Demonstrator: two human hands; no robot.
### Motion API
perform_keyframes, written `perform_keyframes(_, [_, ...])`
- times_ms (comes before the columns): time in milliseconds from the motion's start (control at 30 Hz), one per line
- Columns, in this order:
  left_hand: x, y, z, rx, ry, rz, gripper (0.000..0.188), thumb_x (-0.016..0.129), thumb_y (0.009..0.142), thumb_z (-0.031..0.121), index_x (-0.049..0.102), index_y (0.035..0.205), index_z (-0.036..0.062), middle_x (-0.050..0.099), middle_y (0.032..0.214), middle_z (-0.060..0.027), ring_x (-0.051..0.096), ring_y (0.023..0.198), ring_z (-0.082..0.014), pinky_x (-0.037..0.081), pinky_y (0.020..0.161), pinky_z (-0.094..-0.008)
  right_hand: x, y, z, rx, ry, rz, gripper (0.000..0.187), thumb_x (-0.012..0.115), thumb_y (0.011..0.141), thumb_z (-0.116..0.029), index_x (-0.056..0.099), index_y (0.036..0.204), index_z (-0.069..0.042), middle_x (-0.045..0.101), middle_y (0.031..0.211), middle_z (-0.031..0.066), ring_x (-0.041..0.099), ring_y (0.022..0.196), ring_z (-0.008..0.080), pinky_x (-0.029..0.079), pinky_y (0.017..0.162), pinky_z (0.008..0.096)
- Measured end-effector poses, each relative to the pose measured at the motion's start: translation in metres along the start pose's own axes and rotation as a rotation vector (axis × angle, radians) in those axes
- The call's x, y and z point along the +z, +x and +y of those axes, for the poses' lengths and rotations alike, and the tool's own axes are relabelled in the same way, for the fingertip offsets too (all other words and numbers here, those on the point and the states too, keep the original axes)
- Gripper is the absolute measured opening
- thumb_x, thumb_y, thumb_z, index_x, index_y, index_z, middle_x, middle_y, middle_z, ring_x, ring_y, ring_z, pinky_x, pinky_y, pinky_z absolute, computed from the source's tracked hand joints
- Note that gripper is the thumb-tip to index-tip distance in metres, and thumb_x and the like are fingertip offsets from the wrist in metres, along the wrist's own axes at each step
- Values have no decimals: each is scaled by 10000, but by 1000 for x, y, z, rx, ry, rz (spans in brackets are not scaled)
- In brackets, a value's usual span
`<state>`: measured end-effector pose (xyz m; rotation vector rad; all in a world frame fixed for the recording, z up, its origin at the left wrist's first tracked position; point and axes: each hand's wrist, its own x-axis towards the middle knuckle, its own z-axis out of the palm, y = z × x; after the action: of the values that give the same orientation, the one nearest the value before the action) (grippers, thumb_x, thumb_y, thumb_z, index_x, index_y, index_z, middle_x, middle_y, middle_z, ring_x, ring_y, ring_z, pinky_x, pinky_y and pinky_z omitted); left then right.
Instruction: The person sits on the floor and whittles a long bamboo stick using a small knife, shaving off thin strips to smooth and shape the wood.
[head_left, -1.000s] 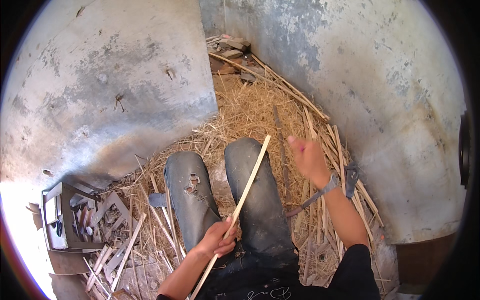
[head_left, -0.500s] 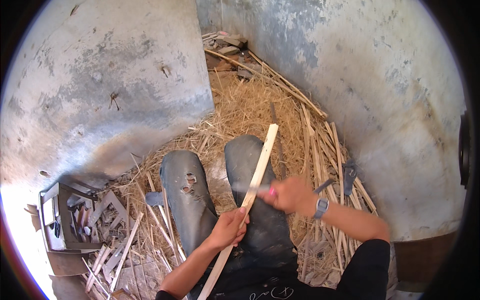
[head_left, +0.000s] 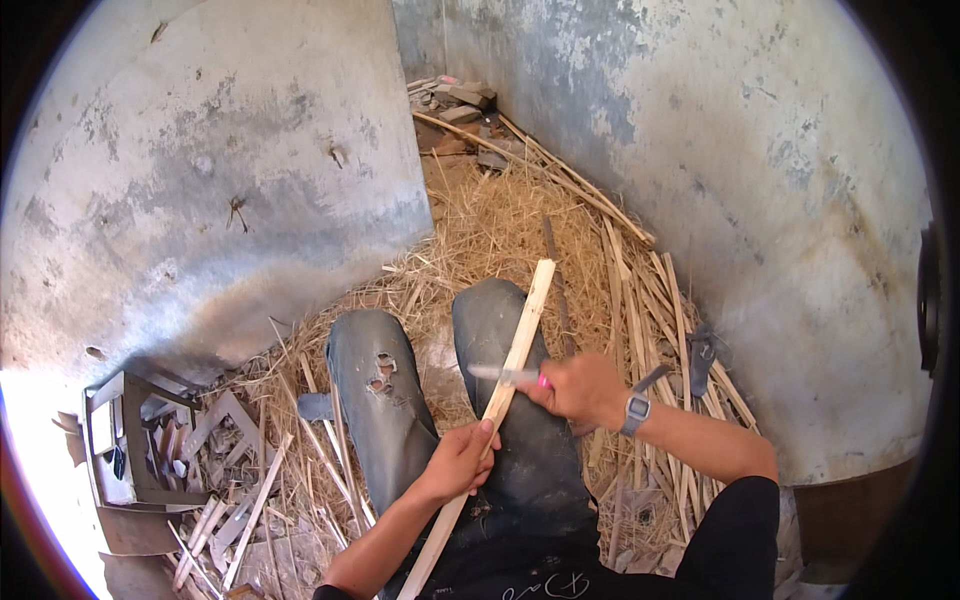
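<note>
I sit on the ground with my knees up in grey jeans. My left hand [head_left: 462, 460] grips a long pale wooden stick [head_left: 518, 340] near its lower part; the stick slants up and to the right across my right leg. My right hand [head_left: 578, 388], with a grey wristwatch, holds a small knife [head_left: 498, 374] with a pink handle. Its blade lies against the stick's left side, just above my left hand.
Straw and wood shavings [head_left: 500, 225] cover the ground between two stained concrete walls. Several split sticks [head_left: 660, 300] lie along the right wall. A small wooden frame piece [head_left: 135, 440] and loose strips lie at the lower left. Rubble [head_left: 455, 100] fills the far corner.
My right hand came down from the raised position at the right and brought the knife blade onto the stick. My left hand kept its hold on the stick.
</note>
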<state>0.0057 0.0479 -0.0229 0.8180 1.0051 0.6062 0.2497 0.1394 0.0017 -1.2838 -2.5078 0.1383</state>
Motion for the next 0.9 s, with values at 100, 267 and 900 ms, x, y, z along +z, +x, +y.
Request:
perform_keyframes(100, [-2,0,1,1,17,4,456,396,1123,480,531,975,70,393,583,33,409,427,-70,392,377,-247,-17,32,43,154,-46,-15,580,563,1009,-541,668,668,-84,572,522,172,615,480,363,457,446,476])
perform_keyframes(267, [-1,5,0,13,18,14,477,388,1120,500,532,977,68,390,587,37,405,429,-71,386,381,-247,-6,30,24,97,-85,66,629,537,1012,-571,659,648,-73,577,536,181,607,489,378,459,452,468])
perform_keyframes(900, [-13,1,2,-57,-112,-73,502,353,1119,533,507,955,84,349,576,39,361,418,-77,334,366,-257,-17,50,123,309,-36,301,663,550,1028,-533,598,604,-25,513,488,183,523,433,369,418,449,447])
